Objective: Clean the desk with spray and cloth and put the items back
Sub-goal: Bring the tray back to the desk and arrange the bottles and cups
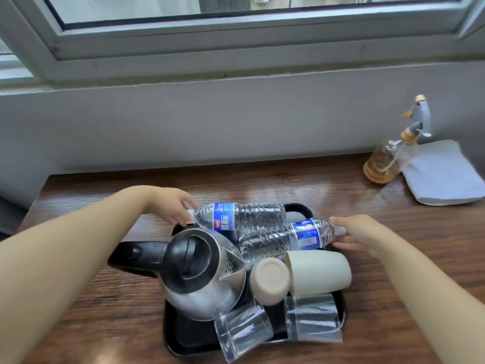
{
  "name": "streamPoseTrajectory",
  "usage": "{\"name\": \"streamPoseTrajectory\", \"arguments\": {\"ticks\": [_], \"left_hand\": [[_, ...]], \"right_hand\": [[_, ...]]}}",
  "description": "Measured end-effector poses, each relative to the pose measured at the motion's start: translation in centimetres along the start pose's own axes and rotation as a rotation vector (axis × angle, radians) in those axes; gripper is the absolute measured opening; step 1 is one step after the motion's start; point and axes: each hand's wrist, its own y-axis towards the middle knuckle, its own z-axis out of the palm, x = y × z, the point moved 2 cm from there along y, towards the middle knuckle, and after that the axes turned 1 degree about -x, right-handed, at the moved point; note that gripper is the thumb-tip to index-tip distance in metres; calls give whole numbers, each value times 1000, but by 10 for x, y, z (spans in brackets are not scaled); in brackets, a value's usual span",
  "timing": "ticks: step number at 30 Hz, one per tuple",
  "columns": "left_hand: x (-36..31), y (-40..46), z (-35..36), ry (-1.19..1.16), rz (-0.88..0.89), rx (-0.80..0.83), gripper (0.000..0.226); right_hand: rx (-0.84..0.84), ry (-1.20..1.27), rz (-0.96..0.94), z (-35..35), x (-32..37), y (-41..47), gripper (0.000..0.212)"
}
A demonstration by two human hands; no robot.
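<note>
We're at a wooden table (105, 298) under a window sill, with a black tray (173, 337) as our reference point.

On the tray: a steel kettle (202, 274) with black lid and handle on its left half; two water bottles lying flat across the far end. The far bottle (241, 215) has its cap pointing left, the near bottle (286, 237) has its cap pointing right. Right of the kettle are two cream cups (270, 281), one mouth-down, one on its side. Two clear glasses (312, 319) sit along the tray's near edge, the left one tilted and overhanging the rim.

Left hand (170, 204) is at the tray's far-left corner, fingers curled round the cap end of the far bottle. Right hand (359, 232) is at the tray's right edge, fingers pinching the near bottle's cap end.

Spray bottle (388, 158), amber liquid, stands well off the tray to the far right, near the wall. Folded white cloth (443, 174) lies just right of it, touching or nearly so; we can't tell which.
</note>
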Motion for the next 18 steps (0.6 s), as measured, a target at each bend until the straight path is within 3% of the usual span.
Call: {"name": "streamPoseTrajectory", "arguments": {"ticks": [4,8,18], "left_hand": [[5,14,5,-16,61,-14,49],[8,17,3,-76,86,-40,32],[-20,-16,-21,-104,252,-123,25]], "right_hand": [[-17,71,10,-1,-4,4,50],[-44,48,10,1,-2,3,51],[-61,7,-90,-4,8,-7,47]]}}
